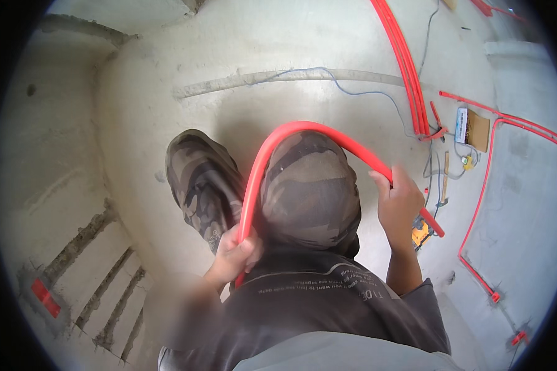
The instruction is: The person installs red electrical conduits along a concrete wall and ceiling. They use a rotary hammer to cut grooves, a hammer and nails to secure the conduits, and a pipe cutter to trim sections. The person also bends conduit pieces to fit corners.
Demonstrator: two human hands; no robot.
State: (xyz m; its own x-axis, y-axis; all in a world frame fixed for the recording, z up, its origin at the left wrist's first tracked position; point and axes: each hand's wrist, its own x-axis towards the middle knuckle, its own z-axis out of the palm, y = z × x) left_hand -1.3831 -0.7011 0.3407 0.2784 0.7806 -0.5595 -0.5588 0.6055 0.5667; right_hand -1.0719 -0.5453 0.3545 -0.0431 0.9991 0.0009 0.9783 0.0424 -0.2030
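A red plastic conduit pipe (300, 127) is bent in a wide arch over my raised knee, which is in camouflage trousers (309, 191). My left hand (234, 255) is closed round the pipe's left leg, close to my body. On the other side my right hand (399, 201) grips the pipe, its thumb lying along the top. The pipe's free end sticks out below my right hand, pointing down and to the right. Its other end is hidden behind my left hand and my dark shirt.
Long red pipes (408, 74) lie bundled at the upper right. Near them are an open cardboard box (476, 131), cables and a yellow tool (421, 235). Red conduit (481, 204) runs along the right-hand surface. Grooves (96, 297) are cut at the left, beside a red box (46, 297).
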